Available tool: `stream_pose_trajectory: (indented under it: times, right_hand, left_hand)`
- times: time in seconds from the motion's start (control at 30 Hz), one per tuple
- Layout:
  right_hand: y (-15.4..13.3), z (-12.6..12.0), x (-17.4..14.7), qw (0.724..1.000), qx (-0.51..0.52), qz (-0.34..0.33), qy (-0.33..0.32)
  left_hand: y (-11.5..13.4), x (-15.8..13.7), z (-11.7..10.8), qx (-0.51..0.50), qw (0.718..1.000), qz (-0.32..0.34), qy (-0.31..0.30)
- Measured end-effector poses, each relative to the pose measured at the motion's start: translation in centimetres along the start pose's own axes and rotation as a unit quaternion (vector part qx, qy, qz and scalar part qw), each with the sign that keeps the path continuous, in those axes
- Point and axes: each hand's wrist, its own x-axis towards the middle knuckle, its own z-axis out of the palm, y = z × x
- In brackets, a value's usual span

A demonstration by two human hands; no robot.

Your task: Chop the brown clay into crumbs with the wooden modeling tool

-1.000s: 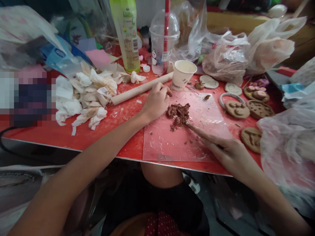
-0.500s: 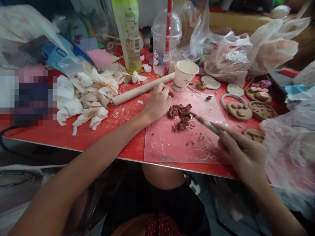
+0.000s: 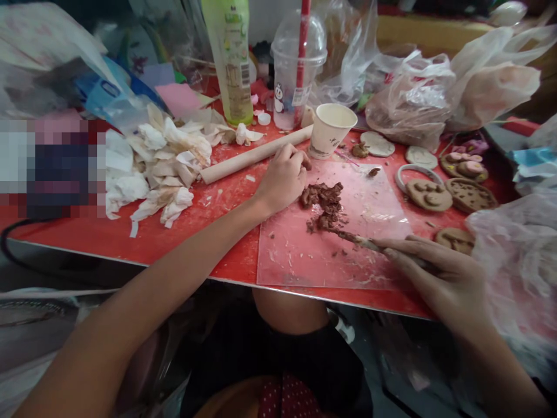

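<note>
My right hand (image 3: 444,278) grips a slim clay modelling tool (image 3: 363,241), its tip smeared brown. That tip touches the lower edge of a lumpy heap of wet brown clay (image 3: 324,203), spread on a clear plastic sheet (image 3: 287,255). Just left of the heap, my left hand (image 3: 285,179) rests by the sheet's upper left corner with curled fingers; whatever may be inside them is hidden. Behind it lies a pale rolling rod (image 3: 252,155), and a paper cup (image 3: 333,130) stands close to its fingertips.
Crumpled tissues (image 3: 161,162) pile up on the left. A green bottle (image 3: 232,69) and a lidded plastic cup (image 3: 289,81) stand behind. To the right are a tape ring (image 3: 402,180), flat clay discs (image 3: 429,194) and plastic bags (image 3: 517,249). The red table's (image 3: 209,247) front edge runs above my lap.
The tool's tip has moved down and slightly left, from the heap's right side to its lower edge. My right hand has shifted lower and to the right. My left hand stays by the heap.
</note>
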Motion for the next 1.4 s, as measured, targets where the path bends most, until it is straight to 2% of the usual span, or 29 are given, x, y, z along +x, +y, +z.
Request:
stream_pose_trajectory:
  times: [0.1, 0.27, 0.33, 0.53, 0.63, 0.7, 0.9, 1.0, 1.2, 1.4]
  right_hand:
    - [-0.2, 0.4, 1.0, 0.999, 0.002, 0.005, -0.036]
    - [-0.7, 1.0, 2.3, 0.997, 0.031, 0.036, 0.057]
    - [-0.5, 0.7, 2.1, 0.996, 0.036, 0.038, 0.068]
    - [0.9, -0.7, 1.0, 0.999, -0.026, 0.032, 0.010]
    - [0.9, -0.3, 1.4, 0.999, -0.028, 0.020, -0.038]
    - [0.5, 0.1, 1.9, 0.999, -0.016, 0.015, -0.046]
    - [-0.5, 0.9, 2.9, 0.999, -0.008, 0.024, 0.040]
    - [-0.4, 0.9, 2.6, 0.999, -0.033, 0.000, 0.037]
    - [0.1, 1.2, 1.5, 0.995, -0.095, -0.032, -0.013]
    - [-0.1, 1.7, 1.6, 0.966, -0.231, -0.099, -0.053]
  left_hand:
    - [0.0, 0.0, -0.1, -0.001, 1.000, -0.001, -0.001]
    - [0.4, 0.0, -0.3, 0.000, 1.000, -0.007, -0.013]
    - [0.4, 0.0, -0.3, 0.000, 1.000, -0.010, -0.017]
    - [0.1, 0.0, 0.0, -0.008, 1.000, -0.005, -0.004]
    - [-0.1, 0.0, 0.0, -0.012, 1.000, 0.000, -0.004]
    - [-0.1, 0.0, 0.0, -0.010, 1.000, 0.001, -0.008]
    - [-0.1, 0.0, 0.0, -0.011, 1.000, 0.006, -0.003]
    - [-0.2, 0.0, 0.0, -0.014, 1.000, 0.010, 0.000]
    - [-0.1, 0.0, 0.1, -0.006, 1.000, -0.002, -0.008]
    - [-0.2, 0.0, 0.1, -0.007, 1.000, 0.003, -0.007]
